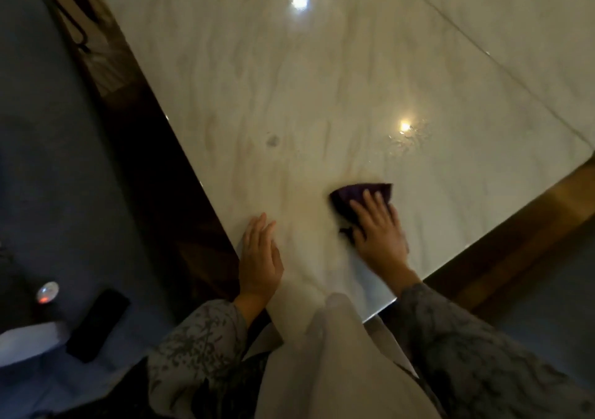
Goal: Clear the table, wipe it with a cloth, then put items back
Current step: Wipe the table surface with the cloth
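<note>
A glossy pale marble table (322, 80) with a dark wooden edge fills most of the head view. Near its front corner lies a dark purple cloth (354, 194). My right hand (380, 231) presses flat on the cloth with straight fingers, covering its near part. My left hand (260, 257) rests flat on the table's left edge, fingers straight, holding nothing. A small grey smudge (273, 141) and wet streaks (409, 138) show on the marble beyond the hands.
A blue-grey sofa seat (48, 160) lies left of the table, with a black remote (98, 325), a small round device with a red light (46, 293) and a white object (25, 341) on it. Brown wood floor (531, 225) runs along the table's right side.
</note>
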{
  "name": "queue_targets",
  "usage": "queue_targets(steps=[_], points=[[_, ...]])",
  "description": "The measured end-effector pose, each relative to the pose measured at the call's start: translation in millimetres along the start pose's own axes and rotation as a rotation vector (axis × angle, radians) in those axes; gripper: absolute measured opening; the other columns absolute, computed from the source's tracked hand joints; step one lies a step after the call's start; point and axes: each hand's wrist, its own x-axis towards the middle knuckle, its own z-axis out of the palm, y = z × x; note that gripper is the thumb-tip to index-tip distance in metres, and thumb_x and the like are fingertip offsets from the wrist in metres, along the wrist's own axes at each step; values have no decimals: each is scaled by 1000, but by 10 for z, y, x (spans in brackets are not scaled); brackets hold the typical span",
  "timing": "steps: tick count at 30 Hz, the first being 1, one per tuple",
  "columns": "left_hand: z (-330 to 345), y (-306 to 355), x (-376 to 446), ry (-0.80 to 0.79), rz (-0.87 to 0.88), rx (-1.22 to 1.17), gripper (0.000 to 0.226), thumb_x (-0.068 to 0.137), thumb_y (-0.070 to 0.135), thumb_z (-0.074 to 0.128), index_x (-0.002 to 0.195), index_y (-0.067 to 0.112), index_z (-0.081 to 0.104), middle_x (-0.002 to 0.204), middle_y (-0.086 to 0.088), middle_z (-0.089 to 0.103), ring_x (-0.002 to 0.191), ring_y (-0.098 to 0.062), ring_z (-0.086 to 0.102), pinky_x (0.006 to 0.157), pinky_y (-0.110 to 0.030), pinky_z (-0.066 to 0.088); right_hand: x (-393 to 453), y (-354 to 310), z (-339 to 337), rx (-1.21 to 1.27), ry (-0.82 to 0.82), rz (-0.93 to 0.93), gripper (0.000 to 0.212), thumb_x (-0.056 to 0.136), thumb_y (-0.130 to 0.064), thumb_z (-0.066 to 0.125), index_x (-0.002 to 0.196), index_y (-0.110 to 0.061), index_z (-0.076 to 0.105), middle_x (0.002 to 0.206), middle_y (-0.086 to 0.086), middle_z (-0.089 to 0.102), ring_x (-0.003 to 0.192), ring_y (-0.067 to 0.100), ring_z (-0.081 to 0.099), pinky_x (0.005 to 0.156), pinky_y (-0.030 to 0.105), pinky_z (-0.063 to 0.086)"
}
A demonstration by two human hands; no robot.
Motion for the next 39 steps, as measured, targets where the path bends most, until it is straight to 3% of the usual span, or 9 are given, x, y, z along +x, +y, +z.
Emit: queue_targets(steps=[5,11,14,17,21,23,28,32,39], points=[[34,-2,-2,2,-15,4,41,96,21,37,127,5,58,145,-15,47,140,-31,34,116,-41,27,46,421,-151,-12,103,418,61,95,-45,27,151,-24,31,161,8,20,150,27,8,122,44,5],[21,-6,3,48,19,-28,41,94,14,35,125,2,59,142,-18,49,138,-35,36,116,-41,27,226,-127,-48,30,67,605,58,101,-42,30,155,-26,18,163,8,6,150,30,-2,121,47,1],[9,9,4,55,37,-36,42,95,13,32,127,1,58,142,-18,49,138,-35,37,116,-40,27,59,-593,85,33,39,435,60,97,-43,32,153,-27,23,162,10,12,150,32,3,121,47,4],[13,12,5,68,39,-39,41,97,15,33,125,-1,59,139,-20,51,137,-35,38,116,-37,25,-319,-868,251,5,16,107,60,92,-45,37,150,-27,34,159,10,23,149,32,13,119,52,17],[15,5,17,59,52,-1,41,97,17,35,125,0,59,140,-20,51,136,-35,39,115,-36,25,-732,-469,278,-108,-88,-378,61,95,-44,41,152,-28,27,161,5,19,150,28,10,120,48,10],[18,16,15,62,59,10,40,96,18,36,124,1,60,140,-20,51,135,-36,40,114,-39,28,-750,-75,188,-103,-75,-460,60,93,-39,47,149,-25,36,159,5,27,148,28,19,119,47,16],[31,-15,18,74,46,21,41,94,20,40,124,0,59,141,-20,50,135,-35,40,112,-43,32,-483,828,-159,-31,22,-4,59,92,-39,41,149,-26,32,156,8,32,147,28,22,115,52,26],[22,-16,-3,90,56,-9,41,95,20,39,125,1,59,141,-19,49,135,-33,39,112,-42,31,-314,947,-275,-38,73,434,54,102,-39,31,154,-26,20,163,4,11,150,23,-2,122,42,0],[65,-61,6,100,99,-9,36,91,10,43,120,2,62,137,-19,53,135,-37,39,111,-46,34,-362,279,-115,37,127,684,56,103,-42,26,155,-24,16,163,7,4,150,28,-4,121,45,-3]])
